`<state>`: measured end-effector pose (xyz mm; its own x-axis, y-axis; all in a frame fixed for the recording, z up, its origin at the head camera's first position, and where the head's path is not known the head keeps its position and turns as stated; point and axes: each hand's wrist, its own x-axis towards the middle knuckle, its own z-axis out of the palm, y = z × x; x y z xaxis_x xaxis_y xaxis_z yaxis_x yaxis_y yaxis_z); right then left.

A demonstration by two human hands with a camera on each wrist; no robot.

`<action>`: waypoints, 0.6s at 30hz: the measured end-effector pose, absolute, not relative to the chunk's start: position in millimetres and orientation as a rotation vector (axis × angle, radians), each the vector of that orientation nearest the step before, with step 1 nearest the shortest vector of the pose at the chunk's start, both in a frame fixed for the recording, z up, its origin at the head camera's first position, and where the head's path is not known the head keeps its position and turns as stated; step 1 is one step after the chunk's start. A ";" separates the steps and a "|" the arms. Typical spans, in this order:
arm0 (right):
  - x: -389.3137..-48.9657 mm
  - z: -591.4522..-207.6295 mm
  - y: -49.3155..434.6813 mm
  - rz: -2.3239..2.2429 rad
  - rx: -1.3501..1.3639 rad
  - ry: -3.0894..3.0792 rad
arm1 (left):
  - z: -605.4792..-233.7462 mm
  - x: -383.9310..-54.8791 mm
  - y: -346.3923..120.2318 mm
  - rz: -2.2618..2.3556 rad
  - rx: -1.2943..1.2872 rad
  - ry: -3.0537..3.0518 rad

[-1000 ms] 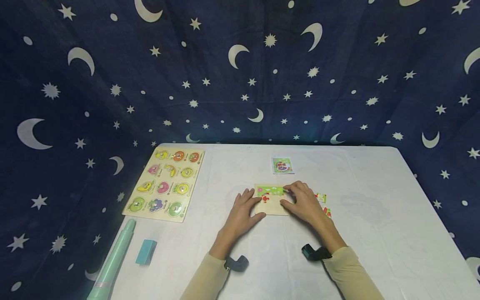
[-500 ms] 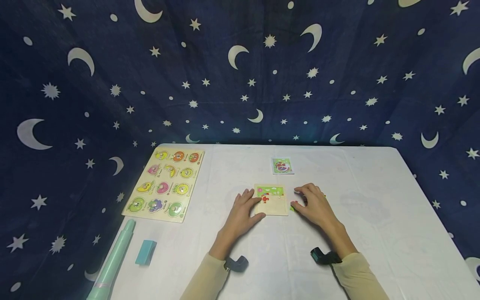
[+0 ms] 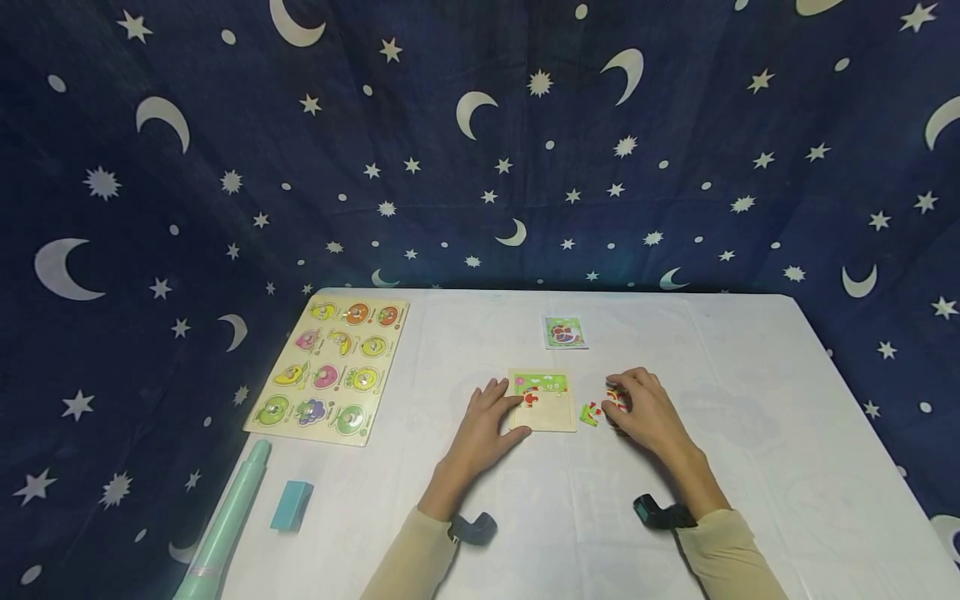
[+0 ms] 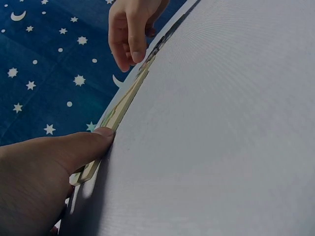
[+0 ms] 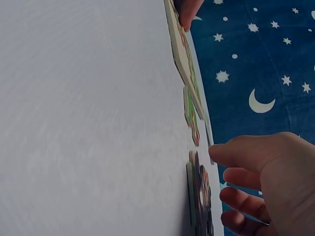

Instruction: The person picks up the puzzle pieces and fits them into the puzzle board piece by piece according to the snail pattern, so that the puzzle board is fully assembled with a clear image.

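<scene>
A small wooden jigsaw board [image 3: 551, 417] lies mid-table, with a green strip of pieces along its far side and a red bit at its left. Against its left side rests my left hand [image 3: 480, 425], index finger over the red bit and thumb [image 4: 93, 145] on the near edge. Just right of the board lies a green and red puzzle piece [image 3: 589, 414]. My right hand [image 3: 647, 412] hovers over a small pile of puzzle pieces [image 5: 199, 196], partly hidden by it in the head view. Its fingers are loosely bent and apart, with nothing between them in the right wrist view.
A small picture card [image 3: 566, 332] lies beyond the board. At the table's left are a fruit peg puzzle [image 3: 330, 367], a blue block [image 3: 291, 505] and a long pale green tube [image 3: 228, 521]. A starry cloth [image 3: 480, 150] hangs behind the white table.
My right hand has left the board's right side and moved right, onto the loose pieces. The green and red piece now shows between board and hand. The left hand has stayed put.
</scene>
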<state>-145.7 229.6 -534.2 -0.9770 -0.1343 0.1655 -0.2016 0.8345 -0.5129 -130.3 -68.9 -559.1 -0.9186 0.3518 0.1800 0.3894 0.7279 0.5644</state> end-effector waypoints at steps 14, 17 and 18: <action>-147.5 -529.5 241.5 0.739 0.266 -3.004 | -559.0 -130.7 -68.3 -0.969 -0.610 -2.862; -149.2 -529.1 242.4 0.739 0.277 -3.036 | -558.8 -130.8 -68.1 -0.964 -0.612 -2.863; -149.7 -529.0 242.8 0.741 0.277 -3.047 | -558.7 -130.8 -68.1 -0.964 -0.611 -2.864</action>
<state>-149.7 242.8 -529.0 -0.9845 -0.1717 0.0355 -0.1688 0.8736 -0.4564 -130.8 -68.1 -558.7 -0.9197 0.3499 0.1778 0.3862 0.7262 0.5688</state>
